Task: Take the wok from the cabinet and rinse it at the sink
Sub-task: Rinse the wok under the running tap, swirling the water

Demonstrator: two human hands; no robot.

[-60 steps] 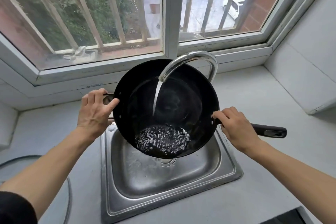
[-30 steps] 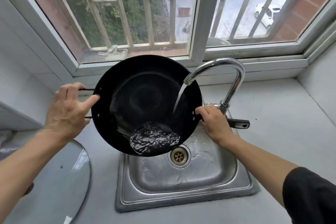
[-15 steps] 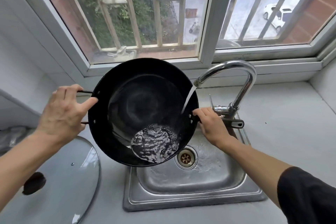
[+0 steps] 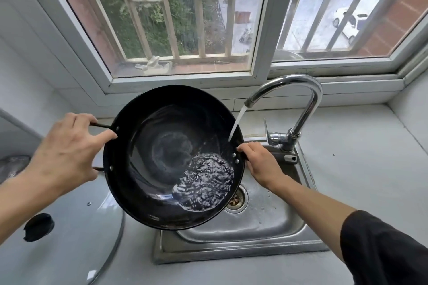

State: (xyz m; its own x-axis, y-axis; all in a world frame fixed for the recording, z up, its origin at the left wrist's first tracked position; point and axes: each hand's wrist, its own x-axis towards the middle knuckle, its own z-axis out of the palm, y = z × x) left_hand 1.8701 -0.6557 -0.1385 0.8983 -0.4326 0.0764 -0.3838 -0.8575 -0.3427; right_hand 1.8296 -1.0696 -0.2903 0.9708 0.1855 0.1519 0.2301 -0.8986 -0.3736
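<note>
A black wok (image 4: 162,146) hangs tilted over the left part of the steel sink (image 4: 259,227). My left hand (image 4: 67,152) grips its small loop handle on the left. My right hand (image 4: 259,164) is closed on the long handle at the wok's right rim; only the handle's end (image 4: 290,158) shows past my fingers. The chrome tap (image 4: 291,90) runs, and its stream lands just inside the wok's right rim. Rippling water pools at the wok's lower right. The drain (image 4: 236,199) is partly hidden under the wok.
A glass lid (image 4: 76,233) with a black knob lies on the grey counter (image 4: 361,169) left of the sink, partly under the wok. The barred window (image 4: 185,18) and its white sill stand close behind the tap. A wall edge rises at the right.
The wok has shifted left against the tap, so the stream now lands near its right rim instead of the middle. The pooled water slid to the lower right. Both hands kept their grips.
</note>
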